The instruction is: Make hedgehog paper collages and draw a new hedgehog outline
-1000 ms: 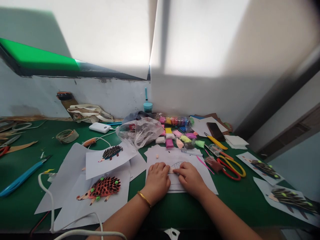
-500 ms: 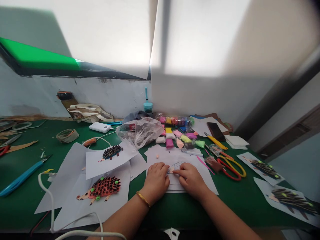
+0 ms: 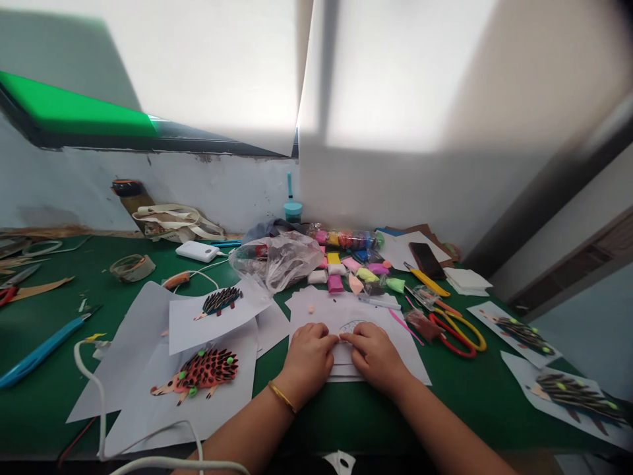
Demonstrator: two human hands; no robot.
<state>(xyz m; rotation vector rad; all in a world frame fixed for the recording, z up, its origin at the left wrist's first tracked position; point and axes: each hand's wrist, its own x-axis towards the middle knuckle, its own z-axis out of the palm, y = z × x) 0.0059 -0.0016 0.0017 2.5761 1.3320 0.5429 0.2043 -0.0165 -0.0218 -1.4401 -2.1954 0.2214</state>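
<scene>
Left hand [image 3: 309, 359] and right hand [image 3: 376, 355] curled, fingertips meeting.

Both hands, left hand [image 3: 309, 359] beside right hand [image 3: 376, 355], on paper sheet [image 3: 395, 343]; scissors [image 3: 457, 330] to the right, hedgehog picture [image 3: 200, 371] left, clay packets [image 3: 353, 267] behind

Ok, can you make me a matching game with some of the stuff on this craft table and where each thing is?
Things:
1. pink hedgehog
2. red and yellow scissors
3. blue-handled tool
4. black phone

Places:
A. far left of the green table, lying flat
B. on white paper just left of the left hand
C. right of the right hand, past the drawing sheet
D. near the back, on paper by the wall

Pairs: 1-B, 2-C, 3-A, 4-D
</scene>
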